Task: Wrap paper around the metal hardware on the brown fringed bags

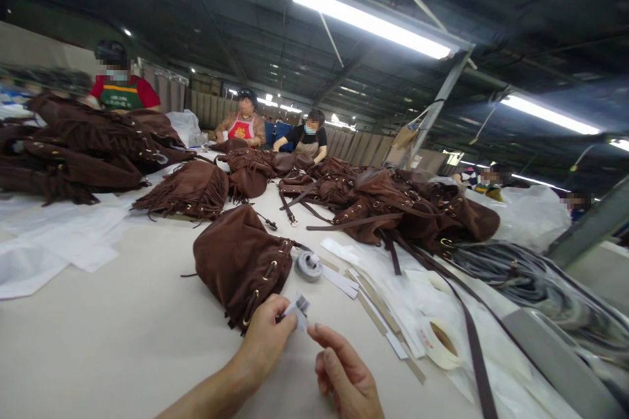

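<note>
A small white piece with dark marks on it, perhaps a label or clear packet (299,309), is pinched between the thumb and fingers of my left hand (268,335). Just right of it my right hand (344,370) hangs half curled, its fingers apart and nothing visible in them; its index fingertip is close to the white piece. Right behind my left hand a dark brown drawstring bag (236,255) with brass eyelets and fringe lies on its side on the pale table (147,334). Beside the bag sits a coiled grey strap (309,266).
Brown fringed bags are heaped at left (88,150) and right (383,200). Paper strips (373,308), a tape roll (442,344), plastic sheets and a long brown strap (474,347) lie to my right, near wrapped grey cords (521,275). Several people work beyond the table.
</note>
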Demonstrator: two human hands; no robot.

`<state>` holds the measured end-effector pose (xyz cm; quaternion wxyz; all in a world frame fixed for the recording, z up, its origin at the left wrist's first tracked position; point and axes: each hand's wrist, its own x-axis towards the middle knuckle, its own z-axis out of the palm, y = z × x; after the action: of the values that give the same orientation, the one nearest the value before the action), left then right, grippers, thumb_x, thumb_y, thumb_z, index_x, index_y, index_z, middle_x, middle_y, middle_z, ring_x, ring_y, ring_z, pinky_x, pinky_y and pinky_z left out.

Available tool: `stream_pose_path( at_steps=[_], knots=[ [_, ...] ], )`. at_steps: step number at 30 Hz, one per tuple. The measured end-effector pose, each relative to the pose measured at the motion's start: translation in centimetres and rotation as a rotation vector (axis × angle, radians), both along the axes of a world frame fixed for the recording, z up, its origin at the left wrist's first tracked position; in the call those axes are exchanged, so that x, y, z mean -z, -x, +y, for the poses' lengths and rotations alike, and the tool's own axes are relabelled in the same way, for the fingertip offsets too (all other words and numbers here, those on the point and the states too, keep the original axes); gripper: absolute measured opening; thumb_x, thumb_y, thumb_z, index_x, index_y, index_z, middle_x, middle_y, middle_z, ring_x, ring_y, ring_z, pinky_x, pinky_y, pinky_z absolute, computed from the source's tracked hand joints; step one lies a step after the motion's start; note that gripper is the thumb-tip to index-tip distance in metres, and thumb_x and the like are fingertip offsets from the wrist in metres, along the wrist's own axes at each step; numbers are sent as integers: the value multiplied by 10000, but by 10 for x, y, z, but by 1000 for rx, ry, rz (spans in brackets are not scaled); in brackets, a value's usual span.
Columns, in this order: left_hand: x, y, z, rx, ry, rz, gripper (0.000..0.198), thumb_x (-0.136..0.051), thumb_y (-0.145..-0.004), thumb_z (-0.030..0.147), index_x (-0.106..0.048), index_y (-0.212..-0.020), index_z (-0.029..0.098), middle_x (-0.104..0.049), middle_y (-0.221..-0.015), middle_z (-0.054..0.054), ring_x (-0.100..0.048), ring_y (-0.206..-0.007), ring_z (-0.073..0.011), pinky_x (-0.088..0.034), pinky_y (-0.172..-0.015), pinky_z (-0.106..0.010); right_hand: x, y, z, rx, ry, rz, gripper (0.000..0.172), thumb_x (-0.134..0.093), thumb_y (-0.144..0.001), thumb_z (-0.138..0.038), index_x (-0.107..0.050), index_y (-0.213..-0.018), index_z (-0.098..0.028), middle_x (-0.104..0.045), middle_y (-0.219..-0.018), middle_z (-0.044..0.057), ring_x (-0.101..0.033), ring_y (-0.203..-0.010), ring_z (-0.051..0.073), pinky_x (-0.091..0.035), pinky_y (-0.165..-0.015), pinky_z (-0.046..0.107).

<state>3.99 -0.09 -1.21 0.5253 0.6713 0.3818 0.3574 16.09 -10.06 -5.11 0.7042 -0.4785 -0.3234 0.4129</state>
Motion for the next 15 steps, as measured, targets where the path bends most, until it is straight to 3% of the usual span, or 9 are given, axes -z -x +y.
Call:
stream_pose_path(
  at_steps=[4, 9, 15],
  knots=[
    [-3, 0, 0, 1, 7, 1, 188, -441, -676, 355, -511, -631, 186, -477, -728, 0, -472, -740, -181, -352, -680, -279, -2, -4, 1, -51, 27, 122, 447, -775, -701, -489, -712, -1080, -260, -691, -1139, 137, -526, -514, 86, -357, -406, 187],
    [-6, 1, -2, -22, 64, -27, 217, -463, -682, 378, -547, -671, 177, -500, -736, 1, -467, -735, -176, -356, -672, -274, 3, -1, -2, 0, 7, 132, 533, -784, -706, -445, -648, -1187, -260, -606, -1285, 153, -542, -521, 85, -368, -393, 194],
    [-8, 3, 0, -2, 210, -139, 250, -534, -636, 402, -572, -695, 162, -499, -686, 15, -441, -682, -155, -349, -642, -264, 9, -1, -8, -52, 85, 84, 697, -791, -685, -455, -552, -1302, -236, -529, -1360, 190, -600, -606, 136, -408, -391, 215]
  ],
)
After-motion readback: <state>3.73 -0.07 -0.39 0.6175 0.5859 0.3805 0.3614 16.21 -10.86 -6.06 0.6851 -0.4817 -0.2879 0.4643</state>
